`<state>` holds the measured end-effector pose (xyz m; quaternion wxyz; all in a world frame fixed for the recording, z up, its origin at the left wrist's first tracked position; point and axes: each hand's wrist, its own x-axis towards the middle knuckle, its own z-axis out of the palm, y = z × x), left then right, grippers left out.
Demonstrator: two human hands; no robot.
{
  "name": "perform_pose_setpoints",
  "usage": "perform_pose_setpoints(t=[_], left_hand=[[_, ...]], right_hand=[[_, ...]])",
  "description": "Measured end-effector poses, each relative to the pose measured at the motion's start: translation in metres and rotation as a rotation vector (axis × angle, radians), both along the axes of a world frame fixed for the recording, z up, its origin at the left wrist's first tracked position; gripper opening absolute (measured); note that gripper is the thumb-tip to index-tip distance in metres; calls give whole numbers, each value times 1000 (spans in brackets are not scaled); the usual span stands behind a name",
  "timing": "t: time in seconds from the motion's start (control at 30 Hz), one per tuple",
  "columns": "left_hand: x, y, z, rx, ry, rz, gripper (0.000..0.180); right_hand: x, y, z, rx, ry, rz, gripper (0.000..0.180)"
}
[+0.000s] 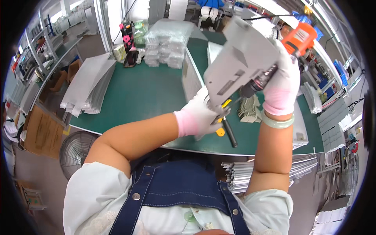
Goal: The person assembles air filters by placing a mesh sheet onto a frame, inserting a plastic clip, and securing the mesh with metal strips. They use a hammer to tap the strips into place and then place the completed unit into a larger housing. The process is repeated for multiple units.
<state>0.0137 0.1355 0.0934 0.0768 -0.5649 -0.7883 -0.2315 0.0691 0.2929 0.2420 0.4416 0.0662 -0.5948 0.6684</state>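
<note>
My left hand (199, 115), in a white glove with a pink cuff, grips the lower end of a white sheet-metal housing (239, 58). The housing is tilted up above the table and has slots cut in one side. My right hand (282, 80), gloved alike, is wrapped round an electric screwdriver (300, 38) with an orange body. Its black front end (254, 84) points down and left, close beside the housing. Below my left hand, a tool with a black handle (230, 134) and a yellow-handled one (220, 132) lie on the table, partly hidden.
On the green table (145, 94) are stacked white sheets (88, 84), bubble-wrapped packs (168, 39), a phone (131, 58) and small beige parts (249, 109). A white panel (192, 74) stands behind my left hand. A floor fan (76, 152) is left; metal strips (250, 176) lie below the front edge.
</note>
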Motion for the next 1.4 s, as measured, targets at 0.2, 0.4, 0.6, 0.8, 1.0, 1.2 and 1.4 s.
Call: perform_pose_setpoints(t=[0.2, 0.4, 0.6, 0.8, 1.0, 1.2, 1.4], left_hand=[[25, -31, -13, -620, 325, -60, 33], [-82, -66, -110, -118, 74, 383, 38], [-185, -180, -120, -747, -248, 868, 74], [-173, -168, -14, -267, -243, 568, 46], [14, -101, 76, 62, 306, -59, 18], [99, -90, 19, -331, 15, -178, 10], [91, -82, -3, -222, -9, -219, 9]], right_hand=[[43, 31, -9, -16, -57, -10, 22], [78, 40, -79, 60, -118, 76, 35], [101, 34, -99, 53, -189, 21, 37], [94, 49, -106, 130, -255, -63, 36], [90, 87, -111, 102, -312, -443, 19], [71, 59, -115, 206, -217, -425, 17], [51, 40, -120, 121, -213, -175, 23]])
